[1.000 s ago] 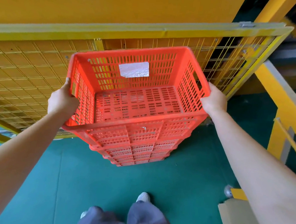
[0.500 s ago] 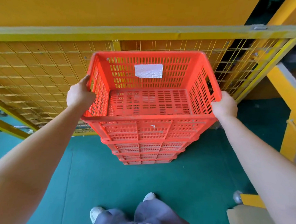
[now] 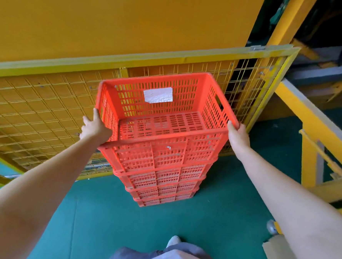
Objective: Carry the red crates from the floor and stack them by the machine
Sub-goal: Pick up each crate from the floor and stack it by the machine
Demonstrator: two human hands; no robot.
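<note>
your left hand [image 3: 95,127] and right hand [image 3: 238,136], fingers gripping the side rims, seat the empty red crate [image 3: 163,117] on the stack [image 3: 162,187]: likely light, stiff, slotted plastic.

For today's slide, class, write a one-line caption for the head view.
Both hands, left hand and right hand, hold the top red crate on the stack beside a yellow mesh fence.

Empty red slotted crate [image 3: 163,117], white label inside, tops a stack of red crates [image 3: 162,185]
</note>
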